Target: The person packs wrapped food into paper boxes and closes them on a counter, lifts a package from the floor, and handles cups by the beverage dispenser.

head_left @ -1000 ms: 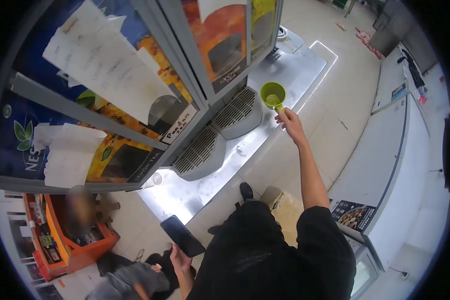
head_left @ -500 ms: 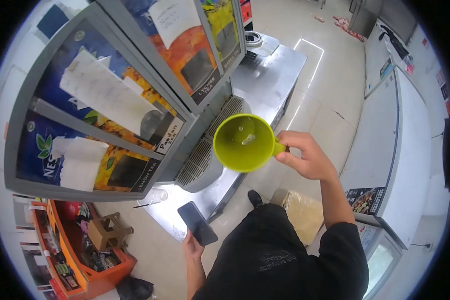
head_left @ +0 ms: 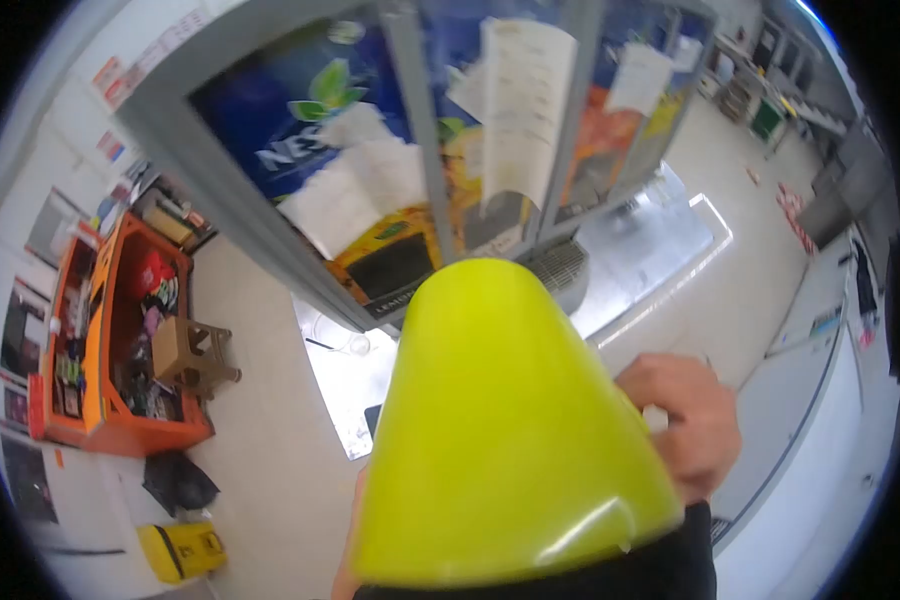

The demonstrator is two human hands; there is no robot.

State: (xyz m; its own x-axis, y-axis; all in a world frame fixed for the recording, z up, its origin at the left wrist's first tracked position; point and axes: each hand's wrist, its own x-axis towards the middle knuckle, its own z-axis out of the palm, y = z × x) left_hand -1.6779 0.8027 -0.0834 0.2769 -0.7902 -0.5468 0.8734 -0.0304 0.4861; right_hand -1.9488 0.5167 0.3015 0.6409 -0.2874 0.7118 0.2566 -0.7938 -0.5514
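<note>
A lime-green mug [head_left: 515, 430] is tipped up close in front of the camera, its outside filling the middle of the view. My right hand [head_left: 685, 425] is closed around the handle on its right side. Behind the mug, only a dark corner of a phone [head_left: 372, 418] shows. A sliver of my left hand or forearm [head_left: 348, 545] appears at the mug's lower left; the fingers are hidden. Beyond stands a drink dispenser [head_left: 370, 150] with paper notes stuck on its front panels.
The dispenser stands on a shiny metal table [head_left: 635, 255]. On the left are an orange cabinet [head_left: 160, 435], a brown plastic stool [head_left: 192, 355], a black bag [head_left: 178, 485] and a yellow bag [head_left: 185, 550]. White chest freezers [head_left: 800, 400] line the right side.
My right hand has brought the mug up towards the camera and tipped it, so its outside now shows. The mug now covers most of the phone and left hand. The view has turned left.
</note>
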